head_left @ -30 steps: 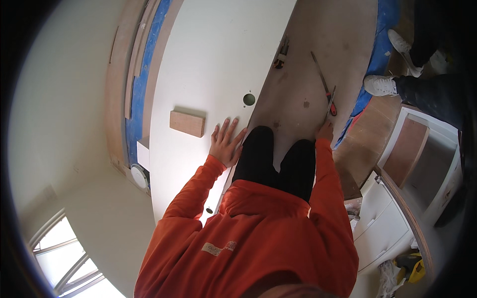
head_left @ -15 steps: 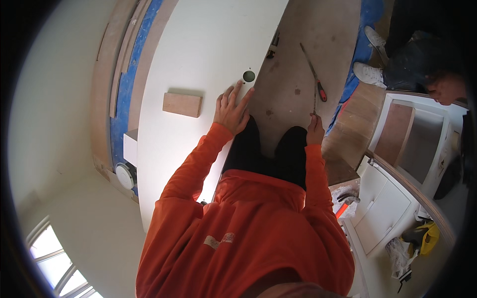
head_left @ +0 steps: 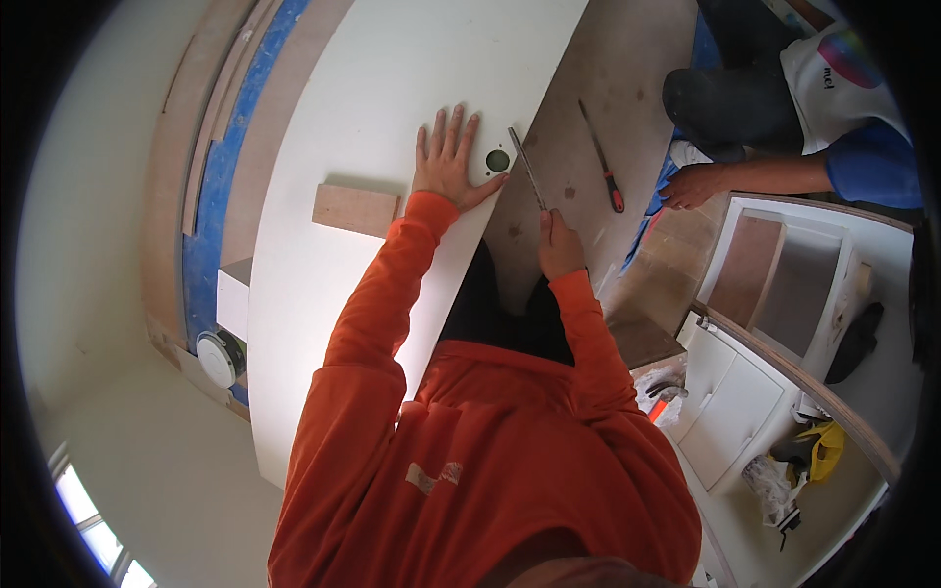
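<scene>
My left hand lies flat with its fingers spread on a white door panel. Its thumb points toward a round hole with small holes beside it, near the panel's right edge. In my right hand is a slim metal file, gripped at its lower end. The file slants up and left, its tip close to the panel edge by the hole. A wooden block rests on the panel, left of my left wrist.
Another file with a red and black handle lies on the brown floor sheet. A co-worker crouches at the right, one hand low near white cabinets. A hammer lies by plastic wrapping. Blue sheeting runs along the left.
My left hand has spread flat, shifting slightly left of the hole. My right hand has brought the file up and left to the panel edge. The co-worker has leaned lower, a hand showing.
</scene>
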The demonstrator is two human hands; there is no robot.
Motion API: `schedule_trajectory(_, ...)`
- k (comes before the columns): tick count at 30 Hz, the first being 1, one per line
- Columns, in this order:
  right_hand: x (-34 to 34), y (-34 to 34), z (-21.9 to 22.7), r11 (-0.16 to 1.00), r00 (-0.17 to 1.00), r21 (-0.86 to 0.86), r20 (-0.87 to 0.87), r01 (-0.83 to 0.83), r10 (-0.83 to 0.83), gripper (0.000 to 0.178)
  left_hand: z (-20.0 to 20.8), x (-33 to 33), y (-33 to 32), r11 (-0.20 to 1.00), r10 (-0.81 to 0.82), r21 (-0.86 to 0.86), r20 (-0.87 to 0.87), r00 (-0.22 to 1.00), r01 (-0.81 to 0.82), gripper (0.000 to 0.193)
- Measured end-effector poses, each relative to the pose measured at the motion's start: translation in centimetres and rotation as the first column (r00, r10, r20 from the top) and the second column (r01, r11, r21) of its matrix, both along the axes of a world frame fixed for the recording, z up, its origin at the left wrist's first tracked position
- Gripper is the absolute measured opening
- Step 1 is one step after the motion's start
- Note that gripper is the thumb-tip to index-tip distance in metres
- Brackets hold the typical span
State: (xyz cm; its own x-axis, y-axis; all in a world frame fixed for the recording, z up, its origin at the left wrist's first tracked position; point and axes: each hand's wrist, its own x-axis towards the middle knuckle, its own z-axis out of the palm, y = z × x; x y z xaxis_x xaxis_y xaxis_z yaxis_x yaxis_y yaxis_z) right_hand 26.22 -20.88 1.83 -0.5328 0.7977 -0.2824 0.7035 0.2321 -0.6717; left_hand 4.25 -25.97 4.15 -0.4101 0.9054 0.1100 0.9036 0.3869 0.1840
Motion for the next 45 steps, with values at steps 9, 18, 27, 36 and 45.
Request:
schedule_trajectory(9, -7.2, 4.8, 1.2, 0.99, 0.989, 0.139, 0.136, 0.036, -0.055, 0.044, 0.3, -0.3, -0.3, 1.0, -0.004, -0.016, 0.058, 0.998, 0.005, 0.115)
schedule_trajectory(18, -2.8, 5.2, -1.1, 0.992, 0.998, 0.122, 0.057, 0.008, -0.015, 0.043, 0.2, -0.4, 0.3, 0.998, 0.017, 0.059, 0.115, 0.993, -0.024, 0.108)
schedule_trajectory(27, -3.4, 5.7, -2.6, 0.983, 1.0, 0.185, 0.029, 0.0, -0.006, 0.04, -4.4, -6.4, 7.2, 0.944, 0.117, 0.307, 0.033, 0.993, -0.122, 0.058)
schedule_trajectory(36, -1.5, 6.2, 0.1, 0.996, 0.998, 0.092, 0.055, -0.018, 0.013, 0.044, -2.4, -7.1, 9.1, 0.949, 0.132, 0.279, 0.062, 0.989, -0.144, 0.052)
schedule_trajectory(45, -5.0, 9.6, -0.5, 0.988, 0.999, 0.152, 0.025, -0.037, 0.033, 0.043, -2.2, -7.3, 9.3, 0.956, 0.099, 0.266, 0.099, 0.99, -0.122, 0.05)
